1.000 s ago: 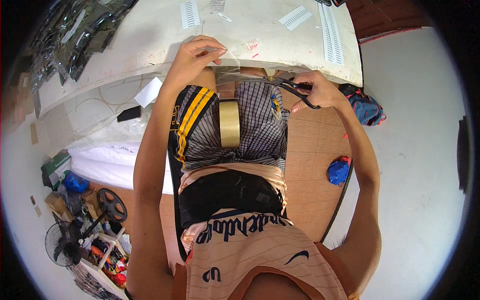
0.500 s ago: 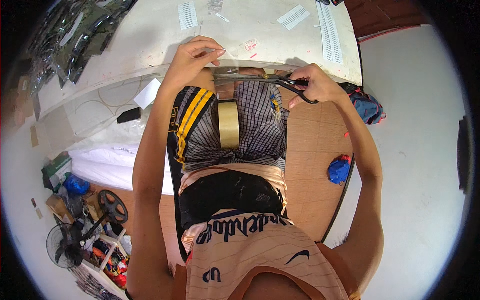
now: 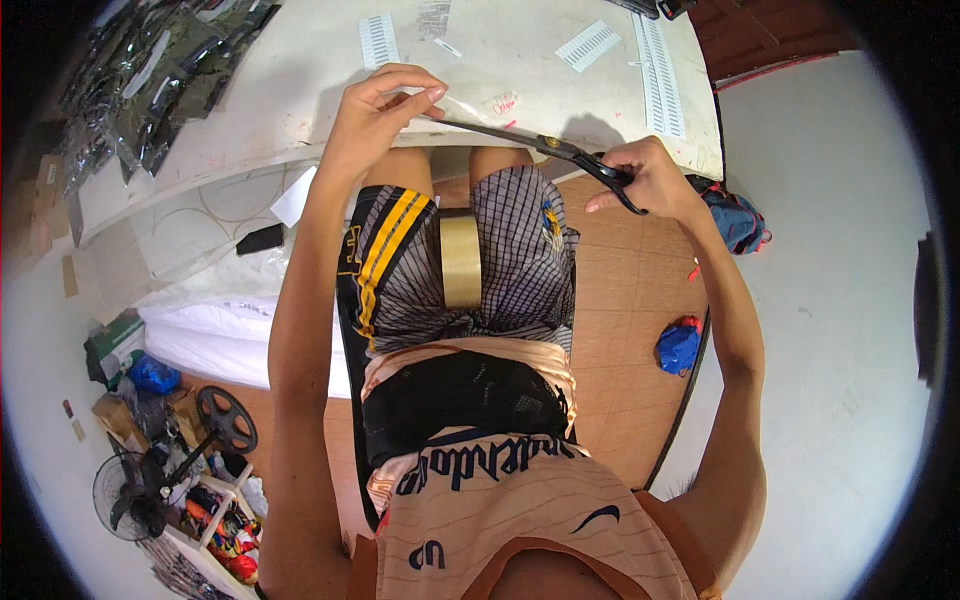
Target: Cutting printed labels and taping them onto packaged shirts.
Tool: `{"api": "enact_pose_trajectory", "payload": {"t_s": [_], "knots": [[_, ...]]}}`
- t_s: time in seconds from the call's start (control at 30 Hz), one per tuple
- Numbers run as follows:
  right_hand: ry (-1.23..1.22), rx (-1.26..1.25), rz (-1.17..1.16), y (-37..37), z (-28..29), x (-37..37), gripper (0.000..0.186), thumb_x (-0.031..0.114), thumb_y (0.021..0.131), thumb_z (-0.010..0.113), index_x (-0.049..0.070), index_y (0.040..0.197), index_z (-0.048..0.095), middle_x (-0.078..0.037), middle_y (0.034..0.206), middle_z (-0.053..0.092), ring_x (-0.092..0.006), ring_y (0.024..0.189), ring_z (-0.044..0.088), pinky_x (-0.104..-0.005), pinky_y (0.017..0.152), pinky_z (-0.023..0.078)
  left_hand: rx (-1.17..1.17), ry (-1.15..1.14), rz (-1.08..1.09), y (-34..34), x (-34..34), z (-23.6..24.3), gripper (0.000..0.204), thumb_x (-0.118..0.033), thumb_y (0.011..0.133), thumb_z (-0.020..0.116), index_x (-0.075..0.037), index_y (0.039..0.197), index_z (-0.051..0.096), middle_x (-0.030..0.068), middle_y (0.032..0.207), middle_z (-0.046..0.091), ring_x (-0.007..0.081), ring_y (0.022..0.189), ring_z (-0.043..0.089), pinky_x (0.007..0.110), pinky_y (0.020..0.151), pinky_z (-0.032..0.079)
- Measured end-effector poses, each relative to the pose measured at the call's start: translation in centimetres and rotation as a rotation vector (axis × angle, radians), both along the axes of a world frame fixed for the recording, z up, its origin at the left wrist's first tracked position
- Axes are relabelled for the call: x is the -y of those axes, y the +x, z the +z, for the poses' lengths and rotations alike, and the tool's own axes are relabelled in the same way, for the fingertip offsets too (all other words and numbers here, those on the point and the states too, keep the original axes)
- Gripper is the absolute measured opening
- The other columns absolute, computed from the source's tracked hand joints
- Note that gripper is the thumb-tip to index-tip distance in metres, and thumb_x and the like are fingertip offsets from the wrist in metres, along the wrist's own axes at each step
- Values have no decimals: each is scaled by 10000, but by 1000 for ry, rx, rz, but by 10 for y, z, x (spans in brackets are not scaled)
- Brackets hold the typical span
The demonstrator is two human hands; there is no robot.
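Left hand (image 3: 385, 112): fingers are pinching, apparently, a thin clear plastic strip (image 3: 461, 104) above the white tabletop (image 3: 270, 112).
Right hand (image 3: 650, 180): fingers are clamping black-handled dark metal scissors (image 3: 560, 149).
Blades: lying together, pointing toward the left fingertips.
Changed: scissors are sitting higher than half a second ago, seemingly bringing the blades nearer the pinched end.
Lap: broad tan tape roll (image 3: 461, 265) is resting between the thighs.

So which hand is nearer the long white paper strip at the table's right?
Right: the right hand sits below the strip in view; the left hand, far left.
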State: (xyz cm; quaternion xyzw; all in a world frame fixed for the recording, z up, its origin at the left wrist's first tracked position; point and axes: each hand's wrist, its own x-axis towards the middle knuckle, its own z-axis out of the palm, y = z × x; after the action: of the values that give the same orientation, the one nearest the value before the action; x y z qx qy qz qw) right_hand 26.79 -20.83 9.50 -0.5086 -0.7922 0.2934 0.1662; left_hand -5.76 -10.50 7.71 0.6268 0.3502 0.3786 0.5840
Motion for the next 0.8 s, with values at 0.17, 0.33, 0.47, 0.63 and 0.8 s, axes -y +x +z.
{"api": "enact_pose_trajectory", "payload": {"t_s": [0.17,0.33,0.47,0.63,0.8], "knots": [[-33,23,-51,-6,7,10,509,338,567,907,-13,647,548,-25,548,336,-126,502,324,-296,455,262,97,144,-49,9,-11,8,126,15,862,633,18,978,683,73,1066,594,159,835,634,261,771,529],[4,80,-2,-20,28,11,556,407,548,897,18,575,500,-26,484,349,-147,458,363,-299,443,295,79,227,-19,0,-15,15,130,4,881,610,7,991,679,80,1069,609,154,804,627,260,724,503],[127,189,74,-17,29,17,495,378,510,886,-1,634,592,-88,545,511,-242,505,524,-360,506,404,185,174,272,-31,-33,24,160,-33,888,611,-32,1036,672,71,1073,629,119,778,595,233,646,422],[95,199,-71,-15,11,26,449,284,536,863,-1,846,708,-133,674,633,-288,593,605,-362,569,467,95,178,279,-65,-49,32,181,-36,867,622,-36,1044,656,52,1075,631,109,767,573,219,645,380],[150,173,-265,-23,5,20,411,211,573,861,-14,878,700,-129,753,675,-239,589,633,-305,556,503,-159,92,-85,-53,-68,39,172,-112,829,670,-53,989,642,20,1013,634,105,766,581,224,637,379]]}}
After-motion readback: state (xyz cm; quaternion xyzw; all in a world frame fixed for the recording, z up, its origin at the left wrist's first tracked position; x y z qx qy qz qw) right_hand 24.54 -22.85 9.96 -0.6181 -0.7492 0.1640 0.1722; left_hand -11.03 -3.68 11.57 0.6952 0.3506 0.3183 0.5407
